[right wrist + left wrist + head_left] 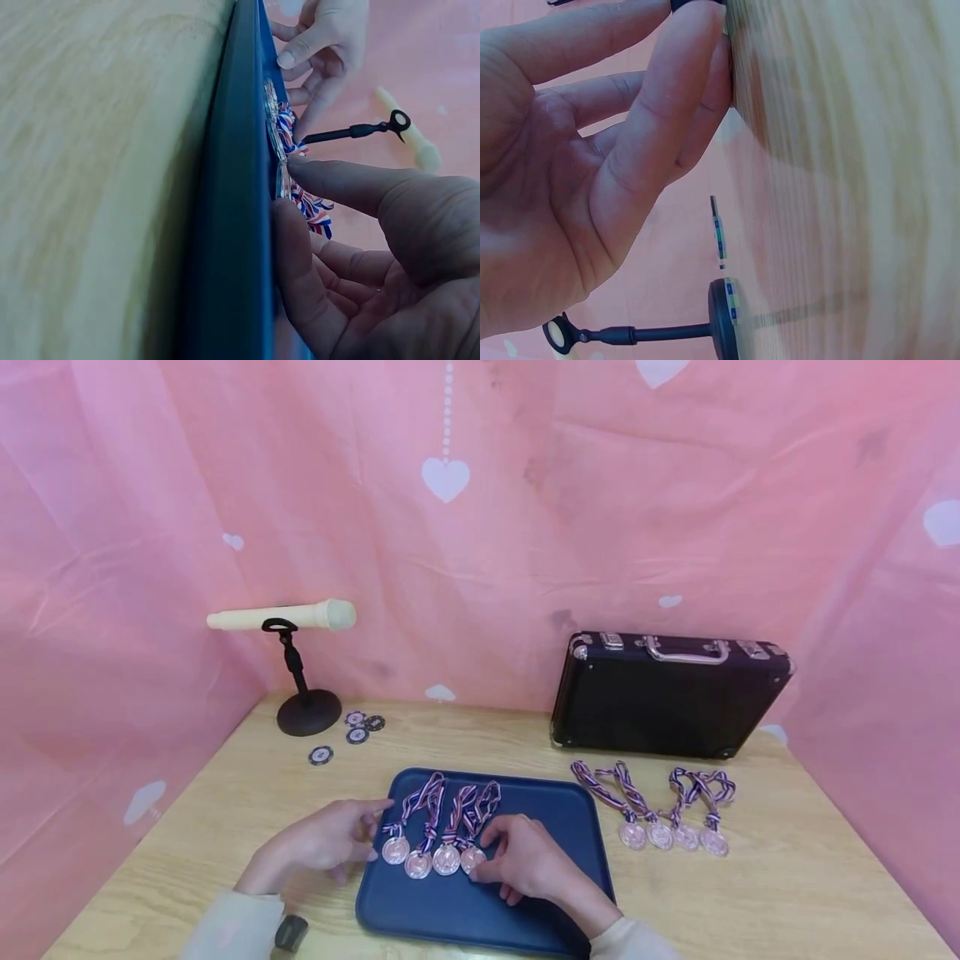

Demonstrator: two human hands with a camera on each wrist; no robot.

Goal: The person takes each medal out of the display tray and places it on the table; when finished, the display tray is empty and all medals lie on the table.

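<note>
Several silver medals with red, white and blue ribbons lie in a row on a dark blue tray (558, 852). My right hand (525, 856) has its thumb and index finger at the sides of the rightmost medal (472, 859), pinching it flat on the tray. The right wrist view shows the same medal (283, 180) between those fingertips. My left hand (330, 837) is at the tray's left rim, its index finger and thumb extended toward the edge. Nearest to it on the tray is the leftmost medal (395, 850). In the left wrist view, the left fingertips partly hide the rim.
Right of the tray lie several more medals (660, 836) with ribbons. A black briefcase (667, 697) stands behind them. At the back left, a cream microphone (277, 617) rests on a black stand (309, 712), with several poker chips (357, 736) beside it. Pink curtains (480, 560) surround the wooden table (750, 902).
</note>
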